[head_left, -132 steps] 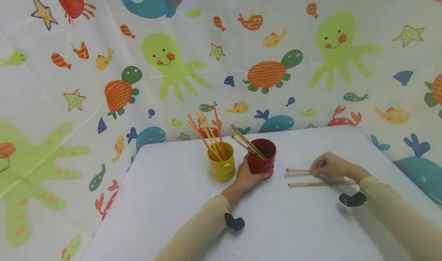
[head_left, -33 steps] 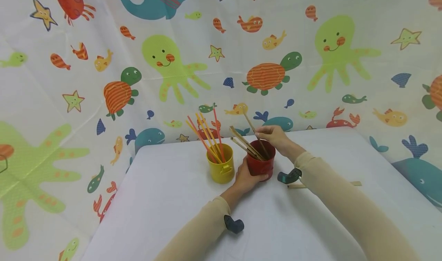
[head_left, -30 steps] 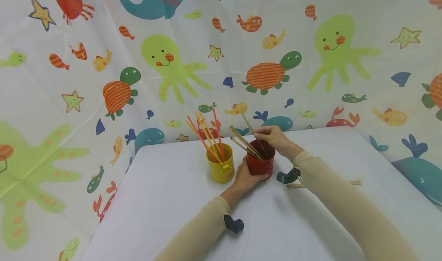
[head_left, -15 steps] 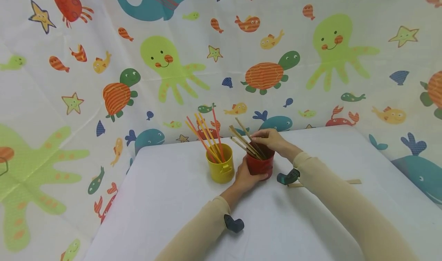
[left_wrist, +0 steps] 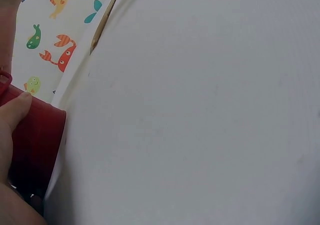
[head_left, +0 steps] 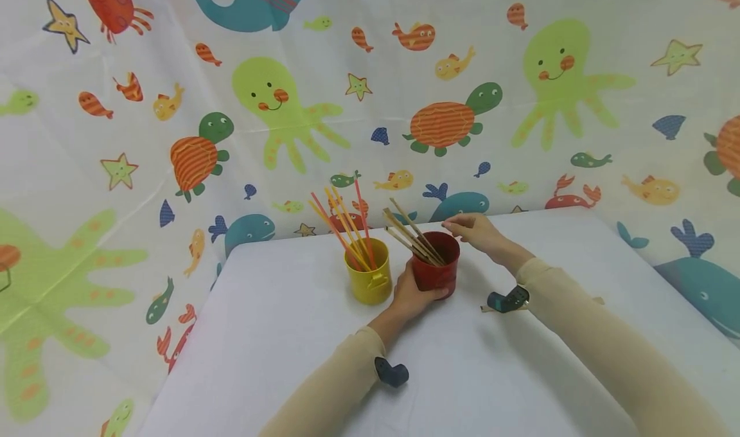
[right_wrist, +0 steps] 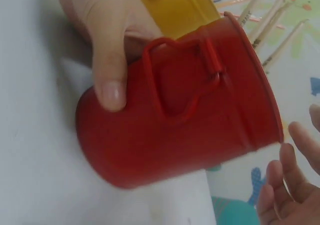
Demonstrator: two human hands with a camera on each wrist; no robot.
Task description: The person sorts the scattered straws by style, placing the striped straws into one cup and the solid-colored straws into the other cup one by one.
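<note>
My left hand (head_left: 413,295) grips the red metal cup (head_left: 436,273) around its lower side; in the right wrist view the thumb (right_wrist: 111,80) lies along the cup's wall beside its wire handle (right_wrist: 175,80). Several thin tan sticks (head_left: 407,231) with printing on them lean leftward out of the cup. Just right of and above the cup's rim, my right hand (head_left: 476,232) holds nothing. Its fingers (right_wrist: 295,180) are loosely extended in the right wrist view. Another tan stick (head_left: 485,308) lies on the table, partly hidden under the right forearm.
A yellow metal cup (head_left: 370,286) with several orange and yellow sticks (head_left: 347,225) stands close left of the red cup. Both are on a white table (head_left: 277,321). A printed sea-animal curtain (head_left: 347,58) hangs behind the table's far edge.
My right hand brought a tan stick from the table into the red cup, lowered it, let go, and moved off to the right. The left hand kept its grip on the cup.
</note>
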